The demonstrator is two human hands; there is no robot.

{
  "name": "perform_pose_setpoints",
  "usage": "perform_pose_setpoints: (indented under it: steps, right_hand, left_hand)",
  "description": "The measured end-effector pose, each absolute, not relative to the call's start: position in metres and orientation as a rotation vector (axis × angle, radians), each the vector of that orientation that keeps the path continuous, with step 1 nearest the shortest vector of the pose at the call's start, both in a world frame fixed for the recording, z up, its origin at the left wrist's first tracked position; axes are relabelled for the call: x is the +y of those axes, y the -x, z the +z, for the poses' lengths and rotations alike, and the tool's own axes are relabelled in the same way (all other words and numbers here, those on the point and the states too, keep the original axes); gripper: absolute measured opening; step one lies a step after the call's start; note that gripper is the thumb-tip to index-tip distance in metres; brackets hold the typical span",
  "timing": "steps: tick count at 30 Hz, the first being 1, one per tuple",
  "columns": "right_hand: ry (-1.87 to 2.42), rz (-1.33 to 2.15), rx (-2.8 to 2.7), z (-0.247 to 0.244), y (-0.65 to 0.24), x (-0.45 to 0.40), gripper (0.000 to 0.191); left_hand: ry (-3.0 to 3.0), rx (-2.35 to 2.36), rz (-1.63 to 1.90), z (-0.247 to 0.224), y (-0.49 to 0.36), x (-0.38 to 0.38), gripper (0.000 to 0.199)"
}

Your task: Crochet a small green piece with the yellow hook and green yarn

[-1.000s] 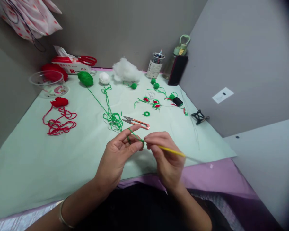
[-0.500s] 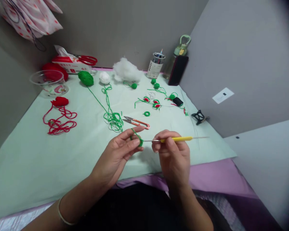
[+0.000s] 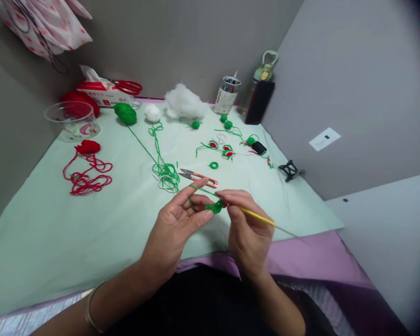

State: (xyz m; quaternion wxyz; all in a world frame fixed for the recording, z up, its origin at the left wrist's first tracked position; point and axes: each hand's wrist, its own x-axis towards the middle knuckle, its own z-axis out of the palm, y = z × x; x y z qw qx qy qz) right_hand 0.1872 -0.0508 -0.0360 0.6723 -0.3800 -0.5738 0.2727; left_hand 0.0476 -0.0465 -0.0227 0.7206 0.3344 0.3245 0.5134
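A small green crocheted piece is pinched between the thumb and fingers of my left hand. Green yarn runs from my raised left index finger towards the piece. My right hand grips a yellow-handled crochet hook, whose front tip is hidden by the fingertips at the right end of the piece. Orange thread snips lie just beyond my left hand, near a small green ring.
Tangled green yarn and red yarn lie on the left. Behind are a green ball, white stuffing, a pen jar and a phone. A black clip is at the right.
My right hand has tilted the hook, its rear end now lower, and its fingers have come up to the green piece. More of the piece shows, and it has shifted right.
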Motion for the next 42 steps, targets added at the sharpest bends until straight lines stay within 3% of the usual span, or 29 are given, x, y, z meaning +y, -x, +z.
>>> perform_pose_setpoints:
  steps: [9, 15, 29, 37, 42]
  right_hand:
    - [0.692, 1.135, -0.976, -0.035, -0.188, -0.045, 0.009]
    - [0.698, 1.280, -0.889, -0.033, -0.192, -0.043, 0.012]
    - [0.773, 1.040, -1.169, -0.028, -0.197, -0.051, 0.021]
    - [0.760, 0.454, -1.652, -0.030, -0.196, -0.062, 0.027]
    - [0.772, 0.728, -1.365, -0.029, -0.192, -0.058, 0.024]
  left_hand:
    - [-0.625, 0.704, 1.010, -0.017, -0.043, -0.041, 0.043]
    - [-0.642, 0.660, 0.938, -0.017, -0.041, -0.039, 0.045]
    - [-0.767, 0.786, 1.026, -0.017, -0.034, -0.041, 0.036]
    - [-0.882, 0.849, 1.158, -0.019, -0.033, -0.042, 0.046]
    - [-0.811, 0.856, 1.106, -0.014, -0.031, -0.042, 0.040]
